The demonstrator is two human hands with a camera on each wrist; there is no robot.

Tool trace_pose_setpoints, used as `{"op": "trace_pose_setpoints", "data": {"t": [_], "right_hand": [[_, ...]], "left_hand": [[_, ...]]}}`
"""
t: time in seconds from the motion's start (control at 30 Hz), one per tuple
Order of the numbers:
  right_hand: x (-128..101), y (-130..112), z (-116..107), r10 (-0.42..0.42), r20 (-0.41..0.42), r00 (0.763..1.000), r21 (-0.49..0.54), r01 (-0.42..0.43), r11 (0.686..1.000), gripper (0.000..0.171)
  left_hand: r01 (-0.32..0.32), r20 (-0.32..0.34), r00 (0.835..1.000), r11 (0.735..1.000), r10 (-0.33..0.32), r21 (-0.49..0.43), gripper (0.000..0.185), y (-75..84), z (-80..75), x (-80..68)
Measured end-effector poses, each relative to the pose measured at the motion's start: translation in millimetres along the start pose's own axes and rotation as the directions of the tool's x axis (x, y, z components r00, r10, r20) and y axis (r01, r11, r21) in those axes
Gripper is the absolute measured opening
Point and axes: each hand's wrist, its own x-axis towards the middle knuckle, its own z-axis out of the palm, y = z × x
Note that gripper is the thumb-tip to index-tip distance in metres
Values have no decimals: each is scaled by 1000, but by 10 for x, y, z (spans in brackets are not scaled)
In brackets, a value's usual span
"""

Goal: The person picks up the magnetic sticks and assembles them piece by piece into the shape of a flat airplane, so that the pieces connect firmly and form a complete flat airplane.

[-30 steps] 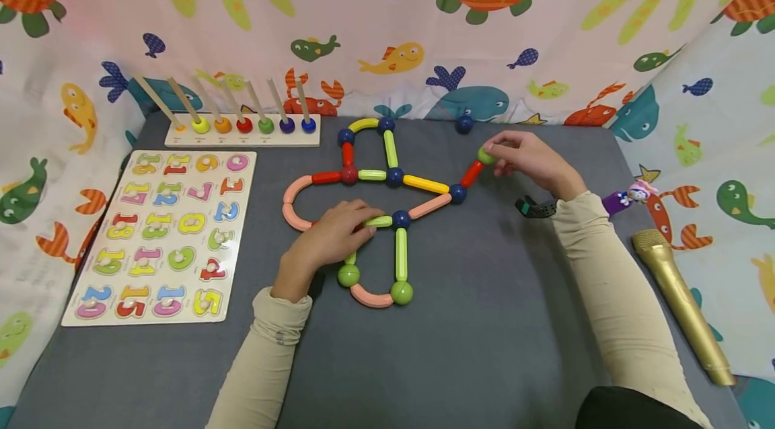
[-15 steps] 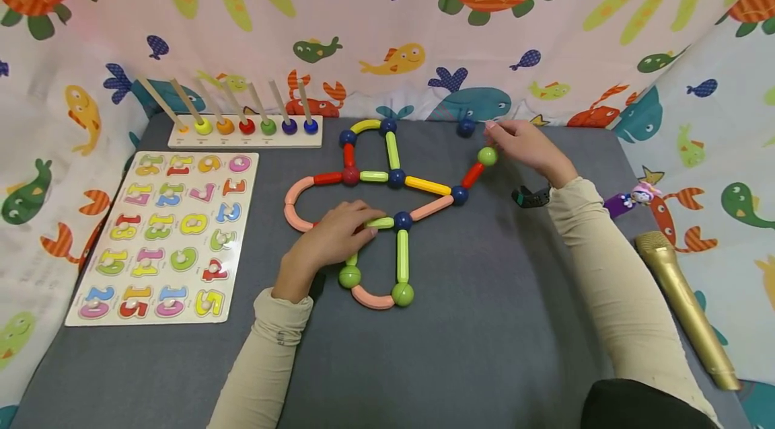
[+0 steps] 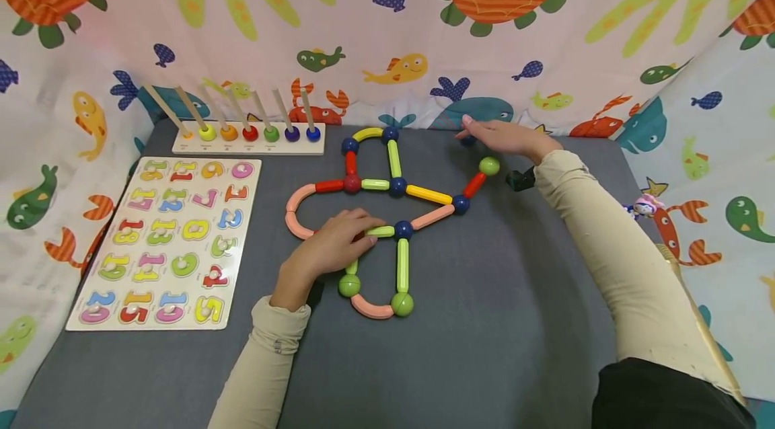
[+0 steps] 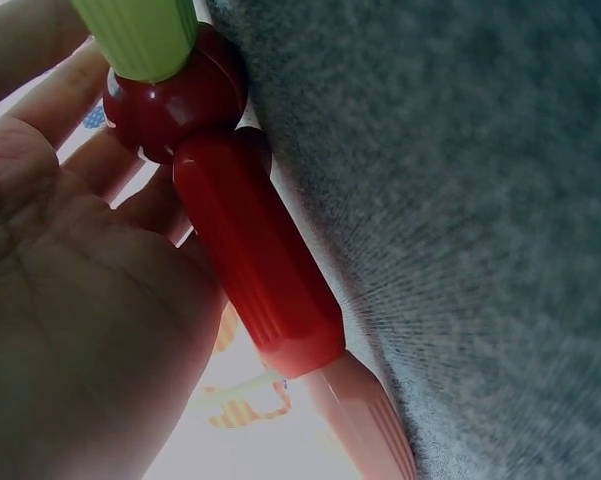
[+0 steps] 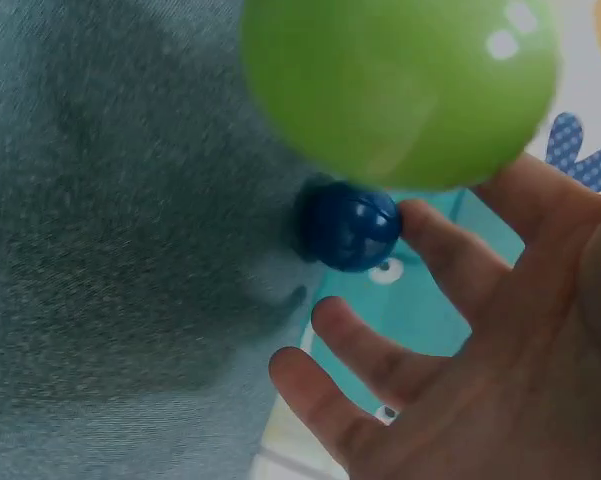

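Loose dark-blue ball point(image 3: 467, 140) on grey mat's far edge, just beyond flat multicoloured rod-and-ball figure point(image 3: 396, 187)

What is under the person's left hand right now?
Under the left hand lie a dark red ball and red rod of the rod figure; what else it covers stays hidden.

Grey table point(image 3: 496, 321), blue ball point(image 5: 350, 226), green ball point(image 3: 489, 165), sea-creature patterned cloth point(image 3: 387, 25)

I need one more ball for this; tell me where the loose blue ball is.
The blue ball lies at the mat's far edge by the fish curtain, under the right hand's fingers, behind the green ball.
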Motion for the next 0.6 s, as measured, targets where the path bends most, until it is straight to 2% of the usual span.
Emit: {"op": "trace_pose_setpoints", "data": {"t": [0.13,0.27,0.4,0.6], "right_hand": [[-39,81,-2,16,0,1000,17,-16,1000,96],[-145,184,14,23,-19,1000,76,-22,997,97],[-270,293,41,16,-68,998,142,-6,990,97],[-437,413,51,9,-150,989,190,20,982,90]], "left_hand": [[4,-1,1000,1000,-4,-8,37,-4,4,14],[6,1,1000,1000,-6,-15,37,0,17,24],[2,-5,1000,1000,-2,-16,38,4,28,26],[12,-4,1000,1000,-12,-18,38,44,19,25]]}}
